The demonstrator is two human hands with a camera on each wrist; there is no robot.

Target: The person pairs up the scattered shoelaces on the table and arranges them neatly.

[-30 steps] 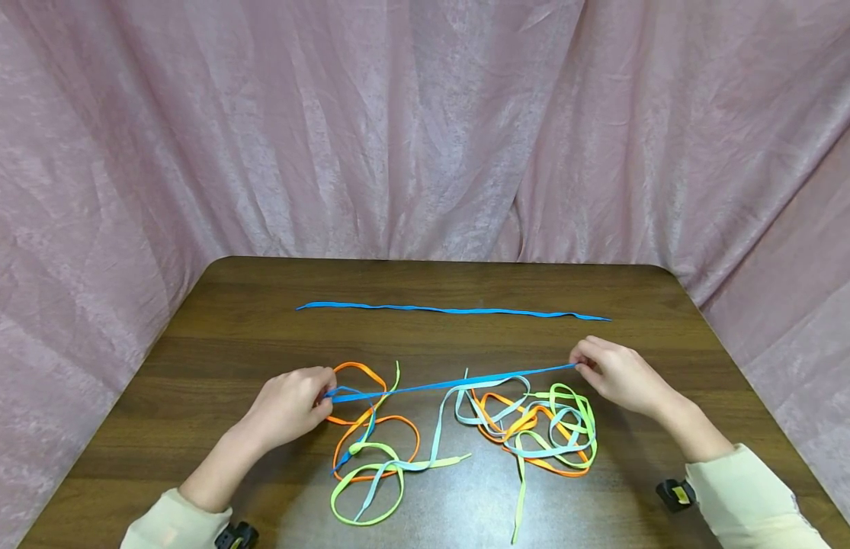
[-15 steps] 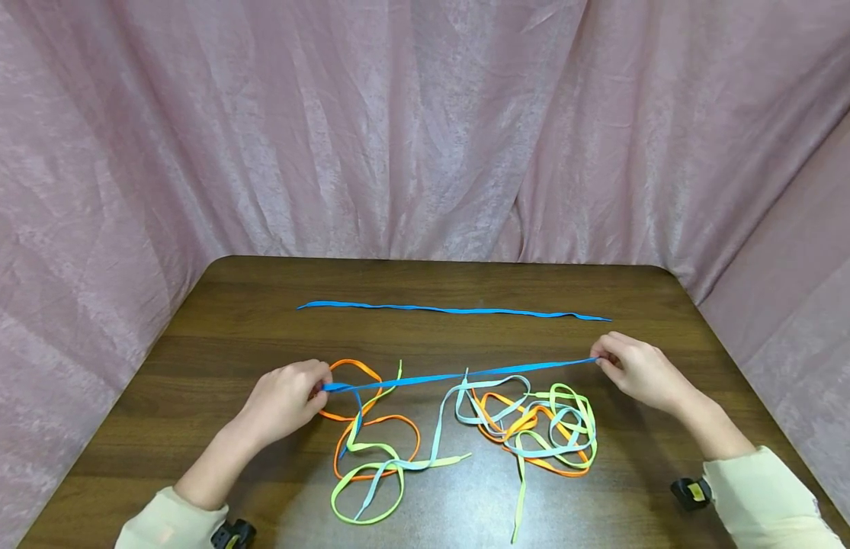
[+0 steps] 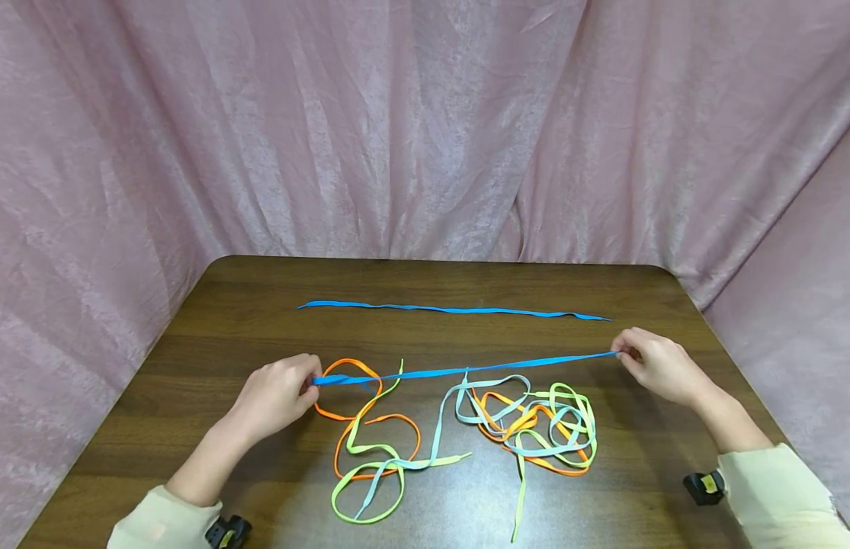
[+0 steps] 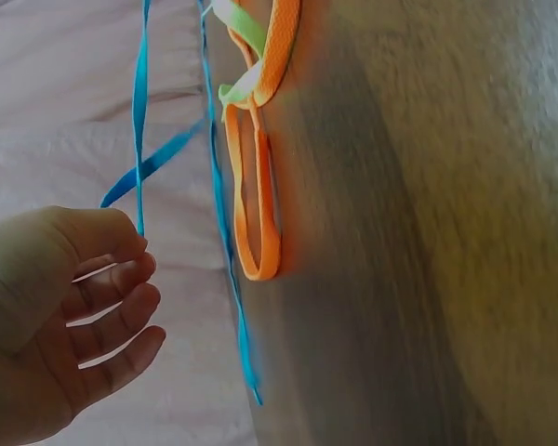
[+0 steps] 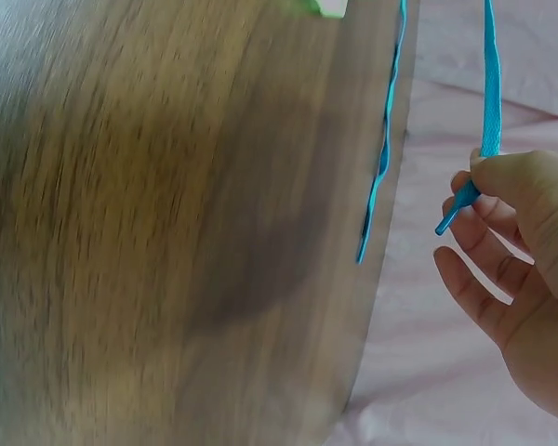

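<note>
Lace (image 3: 507,364), bright blue, is running nearly straight between two hands above the table (image 3: 191,343), and from my remote seat I am seeing the left hand (image 3: 277,393) pinching it between thumb and forefinger. The right hand (image 3: 661,370) is pinching it just short of its tip. Beyond, a second blue lace (image 3: 459,310) is lying flat; orange lacing (image 4: 281,51), green lacing (image 3: 520,496) and pale blue lacing (image 3: 436,442) are lying tangled, mostly on the near side.

On the table (image 3: 191,335), one lace (image 3: 459,311) lies behind the held lace (image 3: 425,374); other laces (image 3: 527,422) lie (mostly) before it.
</note>
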